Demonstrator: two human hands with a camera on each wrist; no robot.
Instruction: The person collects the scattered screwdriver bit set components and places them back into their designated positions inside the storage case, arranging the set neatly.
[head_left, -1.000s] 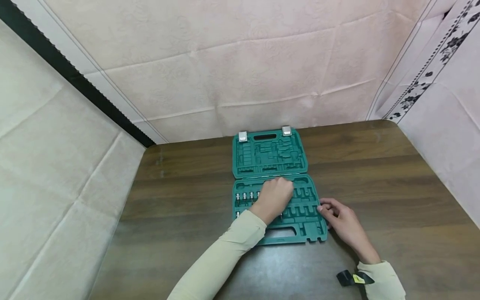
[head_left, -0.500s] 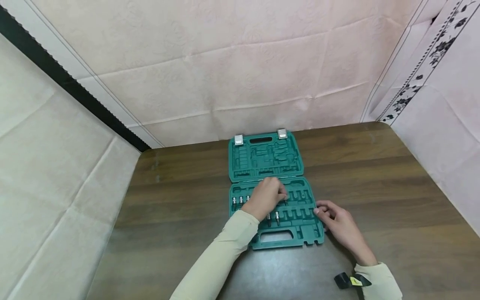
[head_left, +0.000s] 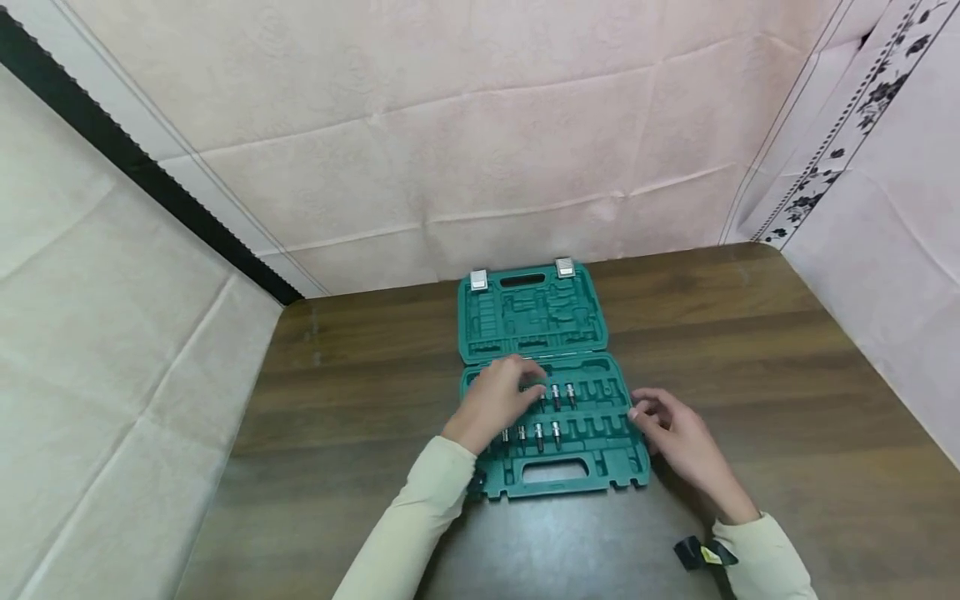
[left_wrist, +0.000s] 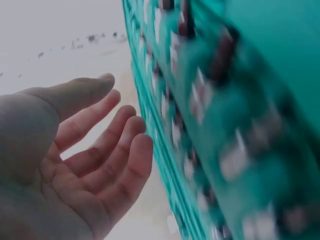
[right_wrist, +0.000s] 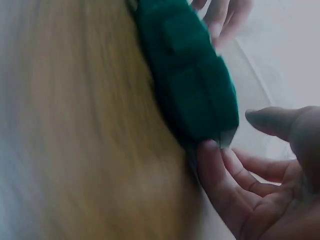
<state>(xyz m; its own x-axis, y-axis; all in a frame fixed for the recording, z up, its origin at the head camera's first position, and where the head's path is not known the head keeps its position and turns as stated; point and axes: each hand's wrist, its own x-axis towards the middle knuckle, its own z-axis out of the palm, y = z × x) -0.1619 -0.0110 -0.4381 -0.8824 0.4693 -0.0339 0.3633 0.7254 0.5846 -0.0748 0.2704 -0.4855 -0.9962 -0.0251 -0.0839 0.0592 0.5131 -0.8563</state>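
Note:
A green tool case (head_left: 622, 465) lies unfolded on the table, its moulded lid (head_left: 532, 312) at the far side. Two rows of small bit sockets (head_left: 557, 433), silver at one end and dark at the other, sit in its slots. Over the left part of the case hovers my left hand (head_left: 495, 400), fingers loosely bent and holding nothing. The left wrist view shows its bare palm (left_wrist: 60, 200) beside the blurred sockets (left_wrist: 235, 155). My right hand (head_left: 678, 437) is at the case's right edge; its fingertips touch the side, and the thumb stands apart in the right wrist view.
The wood-grain table (head_left: 360, 500) carries the case near its back edge. Light cloth panels (head_left: 450, 125) rise behind it and at both sides. A black strap device (head_left: 697, 552) is on the right wrist.
My left hand has moved left from the middle of the case, and its fingers have loosened. More sockets in the upper row now show. The right hand has stayed at the case edge.

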